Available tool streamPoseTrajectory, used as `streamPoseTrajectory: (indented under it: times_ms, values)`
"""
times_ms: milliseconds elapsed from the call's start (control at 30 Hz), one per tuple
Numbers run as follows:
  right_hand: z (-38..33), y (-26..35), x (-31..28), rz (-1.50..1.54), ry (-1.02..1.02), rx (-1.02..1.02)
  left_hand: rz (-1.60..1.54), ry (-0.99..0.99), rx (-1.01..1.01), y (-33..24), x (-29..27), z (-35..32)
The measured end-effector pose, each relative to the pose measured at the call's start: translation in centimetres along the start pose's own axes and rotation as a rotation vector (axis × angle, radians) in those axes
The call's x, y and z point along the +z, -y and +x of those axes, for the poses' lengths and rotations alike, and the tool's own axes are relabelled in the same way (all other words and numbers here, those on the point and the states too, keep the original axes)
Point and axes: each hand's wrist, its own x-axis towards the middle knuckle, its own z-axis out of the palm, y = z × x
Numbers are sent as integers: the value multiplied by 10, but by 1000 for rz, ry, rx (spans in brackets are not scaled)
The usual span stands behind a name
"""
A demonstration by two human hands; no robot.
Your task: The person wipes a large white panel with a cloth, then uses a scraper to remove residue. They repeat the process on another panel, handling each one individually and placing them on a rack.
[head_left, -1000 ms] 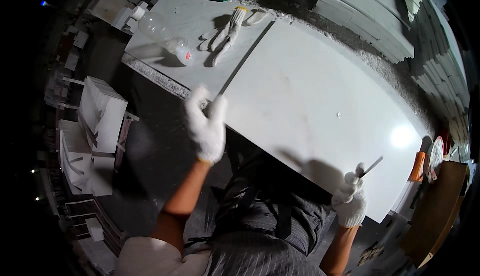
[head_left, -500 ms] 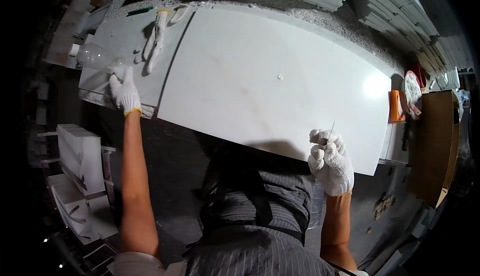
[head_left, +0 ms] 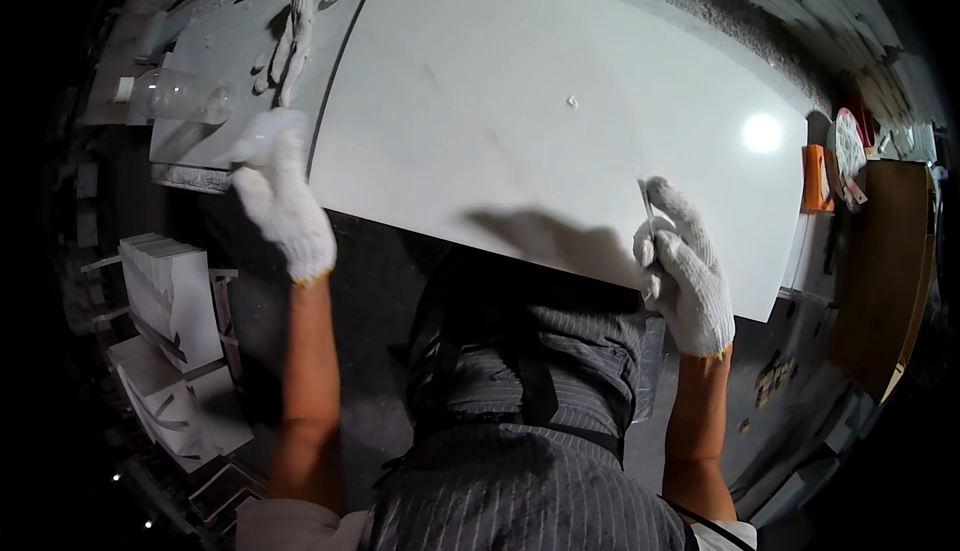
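Observation:
A large white stone slab [head_left: 520, 101] lies flat in front of me. My left hand [head_left: 283, 201], in a white knit glove, rests at the slab's near left corner, touching its edge beside a smaller grey slab [head_left: 230, 61]. My right hand [head_left: 685, 266], also gloved, is closed around a thin metal blade [head_left: 647, 209] that stands upright at the slab's near edge. My striped shirt and dark apron straps fill the lower middle of the view.
A spare pair of white gloves [head_left: 290, 31] and a clear plastic bottle [head_left: 180, 96] lie on the grey slab. White tile stacks [head_left: 170, 291] stand low on the left. An orange object [head_left: 818, 176] and a wooden board [head_left: 885, 271] are at the right.
My left hand has moved right from the grey slab to the big slab's near left corner. My right hand, still holding the blade, has shifted left along the near edge.

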Motion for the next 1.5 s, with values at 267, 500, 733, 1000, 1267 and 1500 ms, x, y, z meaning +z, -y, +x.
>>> streamPoseTrajectory:
  times_ms: [267,500,733,1000,1267,1500]
  values:
    - [33,2,10,-752,-111,-251,-456,521,68,-18,39,-60]
    - [63,-4,18,-1277,-202,-556,-336,565,99,-21,49,-68]
    - [72,-9,20,-1377,-210,-622,-305,543,149,-9,51,-67]
    - [80,-15,23,-1420,-192,-750,-342,524,79,-13,50,-71]
    - [82,-3,27,-1657,-89,-662,-282,507,153,-17,48,-71]
    - [85,-8,25,-1645,-127,-658,-320,498,126,-9,49,-71]
